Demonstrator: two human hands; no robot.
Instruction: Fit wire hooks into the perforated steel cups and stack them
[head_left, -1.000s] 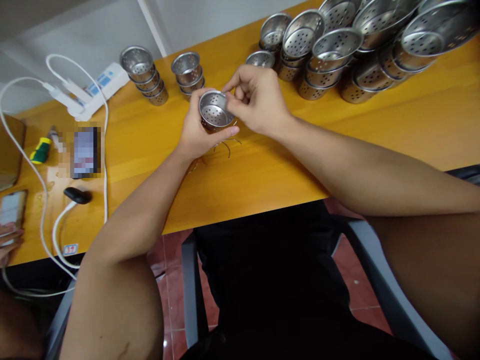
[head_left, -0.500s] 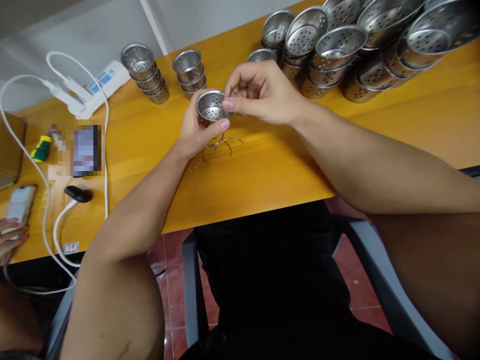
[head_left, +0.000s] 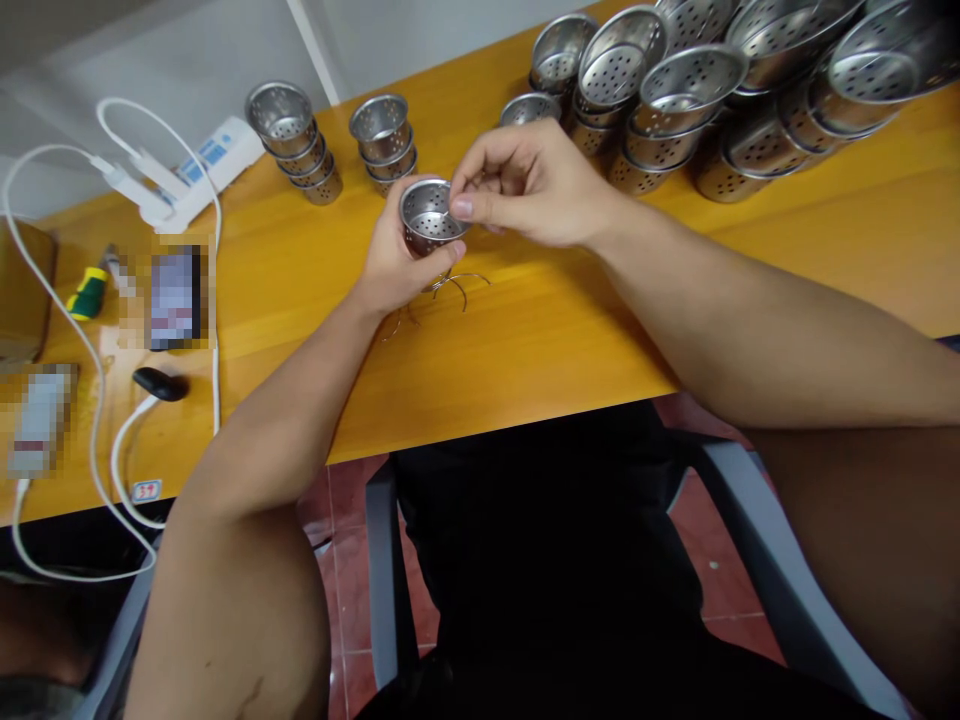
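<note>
Left hand fingers clamped around a small metal cup — right hand fingers pinched together at its rim, above wire pieces on the surface.

An orange wooden table carries everything here. At its far edge, toward the left, two short stacks of small perforated metal cups stand side by side. At the table's far right corner a large heap of bigger perforated metal baskets is piled in leaning stacks. On the table's left part lies a white power strip, with white cables looping from it toward the near edge. Beside the cables sit a green-and-yellow tool, a blurred-out object, a small black item and a second blurred object. Below the table's near edge red floor tiles show.
</note>
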